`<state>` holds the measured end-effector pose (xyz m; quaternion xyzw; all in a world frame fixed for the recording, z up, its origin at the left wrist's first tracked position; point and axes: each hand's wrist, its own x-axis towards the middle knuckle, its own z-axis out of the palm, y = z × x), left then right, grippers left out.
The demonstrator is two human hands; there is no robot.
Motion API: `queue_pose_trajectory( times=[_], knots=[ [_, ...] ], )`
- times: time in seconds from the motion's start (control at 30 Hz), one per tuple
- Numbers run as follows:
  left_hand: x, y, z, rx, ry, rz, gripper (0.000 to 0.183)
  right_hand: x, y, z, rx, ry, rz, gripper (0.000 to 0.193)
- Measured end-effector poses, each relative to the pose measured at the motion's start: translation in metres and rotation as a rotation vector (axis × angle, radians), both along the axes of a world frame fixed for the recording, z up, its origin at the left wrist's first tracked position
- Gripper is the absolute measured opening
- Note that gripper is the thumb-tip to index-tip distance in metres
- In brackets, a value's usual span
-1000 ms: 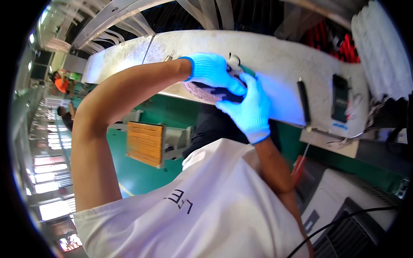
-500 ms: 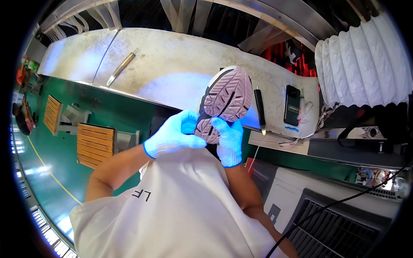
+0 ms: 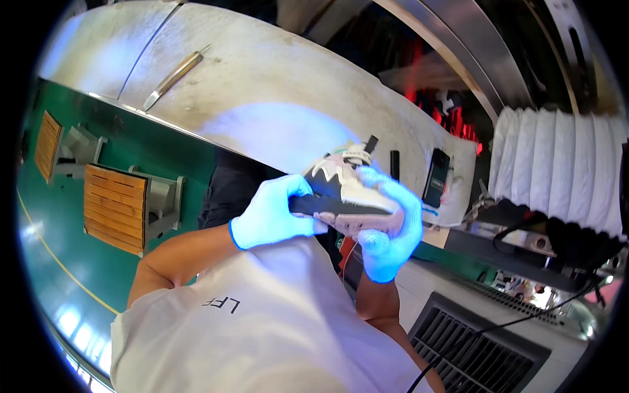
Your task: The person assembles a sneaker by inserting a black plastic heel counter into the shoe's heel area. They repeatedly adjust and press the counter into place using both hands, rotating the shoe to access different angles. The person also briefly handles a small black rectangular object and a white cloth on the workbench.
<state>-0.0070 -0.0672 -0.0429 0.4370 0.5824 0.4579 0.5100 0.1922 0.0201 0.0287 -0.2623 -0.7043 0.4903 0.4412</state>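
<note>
Both my hands wear white knit gloves that glow bluish under the light. Between them, in front of my chest, is a sneaker point(image 3: 347, 190) with a cream, grey and black upper and a pinkish sole. It is turned side-on, its sole toward me and its laced top toward the bench. My left hand point(image 3: 270, 211) is closed on the end at left, by the dark midsole band. At the other end my right hand point(image 3: 401, 223) wraps around the shoe, fingers over the upper and thumb beneath the sole.
On the pale workbench point(image 3: 262, 78) lie a wooden-handled blade tool point(image 3: 173, 80), a black tool handle point(image 3: 394, 162) partly behind the shoe, and a dark phone point(image 3: 436, 180). A white ribbed duct point(image 3: 553, 170) hangs at right. Slatted wooden stools point(image 3: 114, 208) stand at left, a grilled machine point(image 3: 472, 347) at lower right.
The sneaker has turned from showing its tread to showing its side. My right hand has shifted from the lower end of the sole to the right-hand end. The view has swung too.
</note>
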Motion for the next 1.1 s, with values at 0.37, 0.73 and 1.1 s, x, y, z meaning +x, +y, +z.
queue_pose_trajectory(
  times=[0.37,0.73,1.1],
  knots=[
    [-0.058,-0.021,0.034,0.618,0.041,0.086,0.043,-0.068,-0.019,-0.01,0.505,-0.19,0.118,0.068],
    [-0.044,0.01,0.07,0.843,0.284,-0.157,0.019,-0.049,-0.044,-0.023,0.399,-0.12,0.009,0.06],
    [-0.007,0.055,0.076,0.474,0.403,-0.624,0.034,0.015,-0.048,-0.044,0.071,0.13,-0.05,0.05]
  ],
)
